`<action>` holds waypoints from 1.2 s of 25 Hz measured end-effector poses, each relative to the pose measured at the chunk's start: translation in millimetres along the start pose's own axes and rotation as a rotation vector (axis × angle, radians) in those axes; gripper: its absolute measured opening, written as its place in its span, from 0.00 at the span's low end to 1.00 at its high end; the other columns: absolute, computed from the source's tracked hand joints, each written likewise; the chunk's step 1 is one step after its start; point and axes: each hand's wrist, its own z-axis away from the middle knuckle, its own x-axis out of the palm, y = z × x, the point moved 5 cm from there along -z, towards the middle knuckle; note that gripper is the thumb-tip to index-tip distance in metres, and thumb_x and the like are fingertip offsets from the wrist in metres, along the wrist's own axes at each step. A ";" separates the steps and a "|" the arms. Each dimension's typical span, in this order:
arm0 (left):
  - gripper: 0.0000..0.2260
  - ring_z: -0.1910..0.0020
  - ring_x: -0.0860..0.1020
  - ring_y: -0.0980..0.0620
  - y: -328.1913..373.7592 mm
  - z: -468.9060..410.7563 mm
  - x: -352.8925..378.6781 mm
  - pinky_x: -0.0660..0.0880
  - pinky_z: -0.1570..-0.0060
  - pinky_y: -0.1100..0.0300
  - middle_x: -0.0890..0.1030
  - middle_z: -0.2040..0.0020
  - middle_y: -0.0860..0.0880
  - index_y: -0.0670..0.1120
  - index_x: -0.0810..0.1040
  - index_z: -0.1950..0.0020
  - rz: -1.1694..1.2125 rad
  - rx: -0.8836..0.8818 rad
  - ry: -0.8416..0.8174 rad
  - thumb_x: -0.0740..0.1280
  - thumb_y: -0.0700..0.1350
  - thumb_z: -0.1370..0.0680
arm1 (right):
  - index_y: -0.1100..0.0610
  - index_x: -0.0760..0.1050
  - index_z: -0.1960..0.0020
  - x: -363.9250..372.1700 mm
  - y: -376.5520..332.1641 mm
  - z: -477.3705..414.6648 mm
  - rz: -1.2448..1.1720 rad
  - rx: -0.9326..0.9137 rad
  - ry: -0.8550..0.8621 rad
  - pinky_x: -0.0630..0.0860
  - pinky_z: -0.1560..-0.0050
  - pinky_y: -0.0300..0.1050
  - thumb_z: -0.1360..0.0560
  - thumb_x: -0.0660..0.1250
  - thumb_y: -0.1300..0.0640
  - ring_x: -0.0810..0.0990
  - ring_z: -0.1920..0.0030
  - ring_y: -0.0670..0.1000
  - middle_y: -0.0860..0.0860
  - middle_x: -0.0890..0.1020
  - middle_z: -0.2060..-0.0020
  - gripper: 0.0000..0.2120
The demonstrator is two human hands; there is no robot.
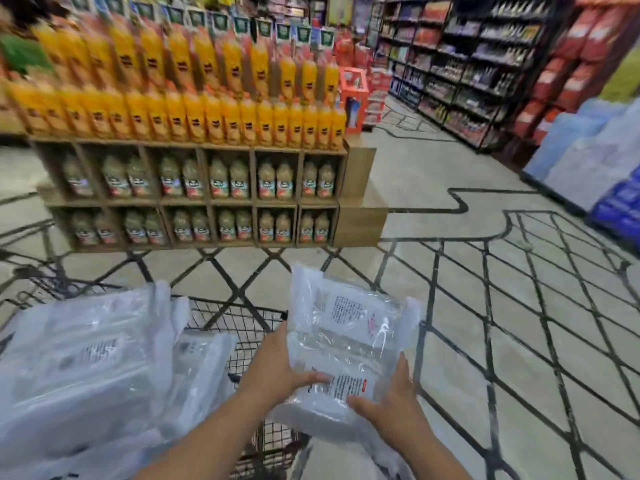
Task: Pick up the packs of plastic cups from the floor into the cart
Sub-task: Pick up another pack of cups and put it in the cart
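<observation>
So you're holding one pack of plastic cups [349,341] in both hands, up off the floor and hanging at the right side of the cart [242,327]. Your left hand [277,368] is gripping the near-left edge with the thumb lying across the printed label. Your right hand [391,410] is gripping the near-right corner, thumb on top as well. The wrap is hiding the fingers underneath, so I can't tell how far round they're curling.

The other packs [86,358] are sitting in the left of the basket, with one more pack [201,368] leaning just beside them. To me, that's leaving the bare wire mesh on the right as your free spot.

Honestly I can't tell if the pack is fully inside the rim, so I'd be checking that before letting go. That film is looking loose and slick, so you're better off carrying the weight from below than pinching the plastic. I'd be lowering it flat onto the mesh rather than dropping it, since thin cups are probably going to crack. The juice display [194,140] is sitting well apart, so nothing there is getting in your way.
</observation>
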 end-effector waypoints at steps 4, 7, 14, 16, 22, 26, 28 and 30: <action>0.47 0.36 0.71 0.57 -46.4 -21.8 -57.8 0.70 0.33 0.55 0.71 0.37 0.63 0.60 0.64 0.32 0.082 -0.058 0.094 0.81 0.69 0.45 | 0.46 0.40 0.18 49.7 -59.9 -35.6 0.090 -0.076 -0.063 0.76 0.34 0.54 0.41 0.79 0.34 0.73 0.32 0.51 0.51 0.65 0.24 0.65; 0.48 0.40 0.70 0.57 -77.5 -36.9 -86.9 0.70 0.37 0.55 0.72 0.35 0.58 0.56 0.63 0.27 0.144 -0.108 0.125 0.83 0.60 0.41 | 0.47 0.39 0.18 85.2 -91.7 -58.9 0.139 -0.087 -0.131 0.77 0.36 0.51 0.40 0.78 0.35 0.75 0.35 0.51 0.51 0.67 0.26 0.65; 0.56 0.32 0.72 0.49 -134.0 -53.8 -110.4 0.71 0.33 0.51 0.71 0.28 0.51 0.52 0.61 0.24 0.136 -0.269 0.161 0.82 0.67 0.46 | 0.49 0.31 0.19 137.7 -113.4 -98.8 0.240 -0.019 -0.282 0.73 0.35 0.49 0.35 0.78 0.36 0.73 0.30 0.55 0.54 0.62 0.21 0.67; 0.58 0.32 0.72 0.48 -140.7 -59.9 -107.4 0.72 0.34 0.50 0.72 0.28 0.50 0.51 0.62 0.24 0.142 -0.313 0.165 0.82 0.68 0.48 | 0.47 0.33 0.19 143.1 -113.0 -115.5 0.269 -0.026 -0.311 0.75 0.36 0.50 0.36 0.79 0.36 0.75 0.33 0.54 0.54 0.66 0.23 0.66; 0.59 0.28 0.69 0.44 -153.3 -80.2 -81.5 0.70 0.32 0.49 0.70 0.26 0.46 0.48 0.57 0.21 0.164 -0.457 0.180 0.83 0.65 0.44 | 0.52 0.33 0.18 149.2 -100.7 -165.9 0.298 0.014 -0.464 0.71 0.39 0.44 0.32 0.80 0.40 0.73 0.32 0.56 0.58 0.64 0.22 0.66; 0.53 0.36 0.71 0.50 -161.1 -92.7 -68.0 0.70 0.40 0.55 0.72 0.28 0.48 0.46 0.62 0.23 0.158 -0.519 0.198 0.83 0.61 0.41 | 0.51 0.28 0.18 160.7 -88.8 -202.0 0.313 0.001 -0.547 0.71 0.32 0.47 0.33 0.80 0.38 0.70 0.26 0.57 0.59 0.61 0.20 0.69; 0.52 0.35 0.71 0.49 -166.8 -95.8 -62.2 0.70 0.39 0.55 0.72 0.28 0.47 0.46 0.63 0.23 0.150 -0.559 0.210 0.82 0.61 0.40 | 0.49 0.28 0.19 168.6 -82.3 -218.1 0.320 -0.010 -0.584 0.70 0.28 0.49 0.34 0.80 0.38 0.71 0.26 0.57 0.58 0.61 0.20 0.69; 0.54 0.32 0.71 0.46 -172.2 -98.1 -56.8 0.70 0.35 0.53 0.72 0.28 0.48 0.47 0.63 0.23 0.100 -0.607 0.215 0.82 0.66 0.42 | 0.50 0.29 0.18 177.6 -73.1 -231.2 0.324 0.005 -0.644 0.70 0.29 0.47 0.31 0.80 0.41 0.72 0.27 0.56 0.58 0.61 0.20 0.67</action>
